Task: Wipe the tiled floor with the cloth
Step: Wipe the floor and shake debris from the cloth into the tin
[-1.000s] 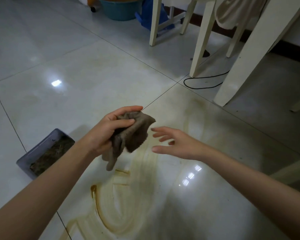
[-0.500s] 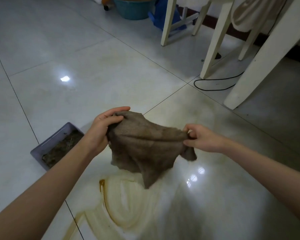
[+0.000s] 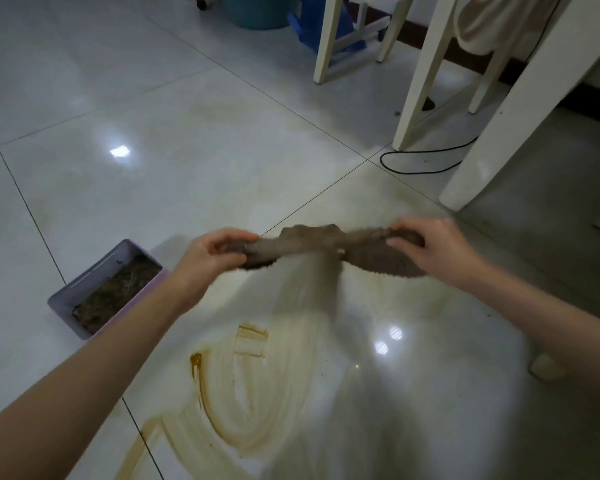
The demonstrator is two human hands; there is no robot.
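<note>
A brown cloth (image 3: 312, 245) is stretched out flat in the air between both hands, above the glossy white tiled floor (image 3: 187, 174). My left hand (image 3: 212, 261) pinches its left end and my right hand (image 3: 433, 251) grips its right end. Below the cloth the tiles carry curved yellow-brown smear streaks (image 3: 243, 403), with a darker brown blot at their left edge.
A lilac tray (image 3: 84, 292) holding dark debris sits on the floor at the left. Cream chair and table legs (image 3: 420, 74) stand at the back right, with a black cable (image 3: 426, 164) looped near them. A teal tub (image 3: 257, 12) stands far back.
My right hand has taken hold of the cloth, and both hands have pulled it out from a bunched wad into a wide, flat strip. The view has shifted slightly.
</note>
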